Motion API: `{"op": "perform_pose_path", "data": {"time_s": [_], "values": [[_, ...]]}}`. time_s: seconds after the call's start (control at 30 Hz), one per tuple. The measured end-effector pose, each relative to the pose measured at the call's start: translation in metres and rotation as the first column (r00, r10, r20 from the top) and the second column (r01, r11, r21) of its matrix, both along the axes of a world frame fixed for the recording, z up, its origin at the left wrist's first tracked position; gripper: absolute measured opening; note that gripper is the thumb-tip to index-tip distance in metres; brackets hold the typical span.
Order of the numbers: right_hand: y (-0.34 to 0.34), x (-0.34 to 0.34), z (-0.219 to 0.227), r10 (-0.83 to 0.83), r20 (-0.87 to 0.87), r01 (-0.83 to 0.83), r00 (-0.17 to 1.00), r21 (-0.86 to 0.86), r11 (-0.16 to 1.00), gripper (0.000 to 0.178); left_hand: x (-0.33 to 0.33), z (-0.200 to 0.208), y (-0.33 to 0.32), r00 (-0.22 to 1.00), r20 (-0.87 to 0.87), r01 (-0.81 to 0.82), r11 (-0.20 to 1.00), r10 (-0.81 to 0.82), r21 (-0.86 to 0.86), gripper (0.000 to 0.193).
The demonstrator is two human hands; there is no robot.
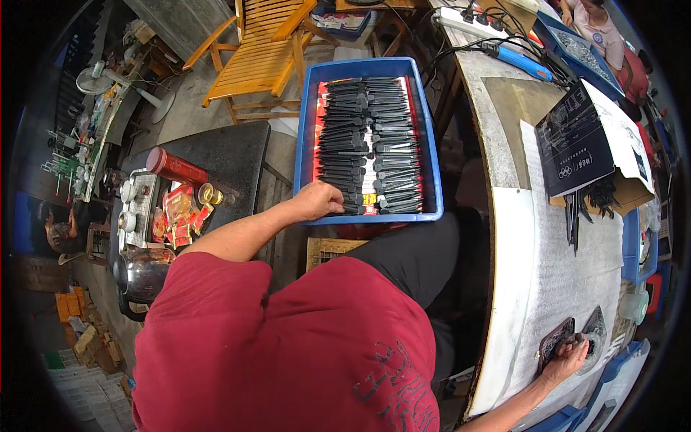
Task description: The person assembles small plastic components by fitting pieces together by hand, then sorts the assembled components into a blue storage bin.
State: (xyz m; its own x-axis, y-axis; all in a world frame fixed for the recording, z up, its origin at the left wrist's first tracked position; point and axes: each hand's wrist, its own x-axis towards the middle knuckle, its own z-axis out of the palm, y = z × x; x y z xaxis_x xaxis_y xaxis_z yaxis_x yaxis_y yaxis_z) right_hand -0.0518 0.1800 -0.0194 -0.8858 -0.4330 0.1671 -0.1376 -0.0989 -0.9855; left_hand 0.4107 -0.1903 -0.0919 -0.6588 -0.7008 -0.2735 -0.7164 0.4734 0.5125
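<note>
A blue plastic tray [434,144] holds many slim black pointed pieces [345,137], laid in two stacked columns on red and white paper. My left hand [317,201] rests over the tray's near left corner, its fingers closed against the ends of the black pieces. Whether it grips one is hidden. Far to the right, my right hand [567,357] is over the worktable [512,288], fingers pinched together at a dark, pointed flat thing [594,333]. What they hold is too small to make out. Beside that hand lies a dark rectangular object [554,341] with rounded corners.
An opened carton [586,137] stands on the worktable, with black pieces [572,219] spilling out. A blue-handled tool [518,61] and power strip [471,23] lie farther back. On the left, a dark side table [241,147] bears a red canister [175,167] and kettle [144,273]. Beyond stands a wooden chair [263,54].
</note>
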Motion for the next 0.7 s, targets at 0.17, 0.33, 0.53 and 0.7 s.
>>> {"op": "perform_pose_path", "data": {"time_s": [0.17, 0.33, 0.53, 0.7], "values": [[0.001, -0.004, -0.004, 0.006, 0.004, -0.006, 1.000, 0.007, 1.000, 0.015, 0.007, -0.006, -0.003, 0.995, 0.087, 0.052, 0.999, -0.052, 0.002, 0.022], [0.000, -0.001, 0.002, 0.033, 0.004, -0.033, 0.999, -0.008, 0.999, 0.016, -0.003, 0.001, -0.008, 0.971, 0.209, 0.133, 0.990, -0.120, -0.048, 0.020], [0.000, 0.007, 0.008, -0.107, 0.030, 0.107, 0.994, 0.003, 0.994, 0.018, -0.051, 0.035, -0.019, 0.992, 0.043, 0.120, 0.982, -0.115, -0.148, 0.017], [-0.016, 0.014, 0.008, -0.128, 0.059, 0.131, 0.990, -0.062, 0.989, 0.013, -0.117, 0.077, -0.012, 0.926, -0.253, 0.227, 0.949, -0.280, -0.218, 0.018]]}}
